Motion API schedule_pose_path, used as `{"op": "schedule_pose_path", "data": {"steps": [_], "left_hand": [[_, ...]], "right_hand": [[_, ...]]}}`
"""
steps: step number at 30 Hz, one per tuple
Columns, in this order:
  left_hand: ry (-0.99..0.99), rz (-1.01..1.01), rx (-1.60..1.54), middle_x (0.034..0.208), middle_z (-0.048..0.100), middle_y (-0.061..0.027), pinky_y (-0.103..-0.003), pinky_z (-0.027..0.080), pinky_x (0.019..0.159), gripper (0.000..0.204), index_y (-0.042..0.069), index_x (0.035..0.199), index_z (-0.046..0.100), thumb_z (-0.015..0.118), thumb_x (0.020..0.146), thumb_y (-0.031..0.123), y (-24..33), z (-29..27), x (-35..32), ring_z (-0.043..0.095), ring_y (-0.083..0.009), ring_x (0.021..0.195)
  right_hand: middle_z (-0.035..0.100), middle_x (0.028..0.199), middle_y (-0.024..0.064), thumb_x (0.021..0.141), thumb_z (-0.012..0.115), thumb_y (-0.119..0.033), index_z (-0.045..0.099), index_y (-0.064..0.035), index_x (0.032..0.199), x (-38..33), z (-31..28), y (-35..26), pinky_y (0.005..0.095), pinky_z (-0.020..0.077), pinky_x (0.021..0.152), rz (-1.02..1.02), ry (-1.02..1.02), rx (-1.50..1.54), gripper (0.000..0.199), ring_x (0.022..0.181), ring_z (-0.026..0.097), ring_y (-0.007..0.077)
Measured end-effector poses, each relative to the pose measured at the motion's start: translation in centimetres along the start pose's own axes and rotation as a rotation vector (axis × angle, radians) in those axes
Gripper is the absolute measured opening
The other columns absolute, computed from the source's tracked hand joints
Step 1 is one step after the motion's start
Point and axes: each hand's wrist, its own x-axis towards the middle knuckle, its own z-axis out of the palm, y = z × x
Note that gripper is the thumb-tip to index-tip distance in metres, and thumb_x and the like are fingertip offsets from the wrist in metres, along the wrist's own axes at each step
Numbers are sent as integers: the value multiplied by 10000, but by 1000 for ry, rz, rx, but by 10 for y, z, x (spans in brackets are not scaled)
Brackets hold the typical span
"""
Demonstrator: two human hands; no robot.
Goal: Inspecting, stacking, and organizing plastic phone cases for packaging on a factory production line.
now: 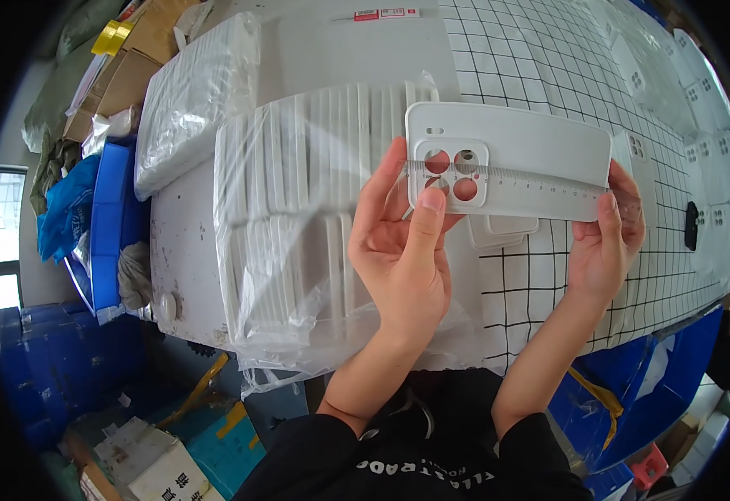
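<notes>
Held up over the table is a white phone case [540, 138] with four-hole camera cutout, lying sideways between my two hands. A clear ruler [532, 185] lies along its face, crossing the camera holes and reaching past the right end. My left hand [406, 242] grips the case's left end, thumb pressing near the lower holes and ruler, fingers behind. My right hand [607, 238] pinches the case's right end together with the ruler, thumb in front. Below the held case, a few more white cases [502, 230] lie on the table, partly hidden.
Left of my hands, rows of white cases in clear plastic [298, 159] cover the table, with another wrapped stack [198, 100] behind. White cases [715, 159] lie along the far right on the grid cloth [540, 292]. A black object [691, 225] sits there. Blue bins [114, 225] stand at the left.
</notes>
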Motion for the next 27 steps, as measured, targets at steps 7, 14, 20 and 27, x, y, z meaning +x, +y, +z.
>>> {"op": "schedule_pose_path", "data": {"steps": [7, 14, 20, 27], "left_hand": [[17, -3, 77, 1188, 604, -161, -361, 549, 891, 495, -58, 1422, 356, 514, 963, 37, -3, -3, -4, 649, -235, 1009], [90, 55, 105, 1169, 620, -157, -326, 565, 825, 494, -83, 1406, 376, 541, 959, 46, -6, -3, 2, 670, -207, 924], [26, 90, 115, 1155, 627, -156, -338, 571, 834, 492, -83, 1404, 378, 539, 958, 49, -14, -3, 0, 671, -204, 927], [-4, 91, 41, 1137, 634, -160, -338, 575, 836, 484, -80, 1397, 389, 545, 957, 48, -12, 2, -6, 670, -210, 942]], "right_hand": [[657, 991, 120, 884, 639, -58, 604, 64, 1138, 1, -17, 8, 242, 443, 472, 79, -27, 18, 284, 698, 608, 136], [676, 977, 163, 936, 599, -114, 625, 76, 1105, -7, -23, 2, 313, 545, 537, 113, -181, 169, 255, 753, 670, 198], [667, 1023, 172, 973, 526, -117, 598, 81, 1149, -6, -33, 0, 303, 525, 540, 98, -211, 152, 274, 811, 681, 207], [666, 875, 121, 945, 602, -118, 633, 72, 994, -12, -36, -21, 301, 551, 591, 65, -88, 10, 200, 735, 663, 186]]}}
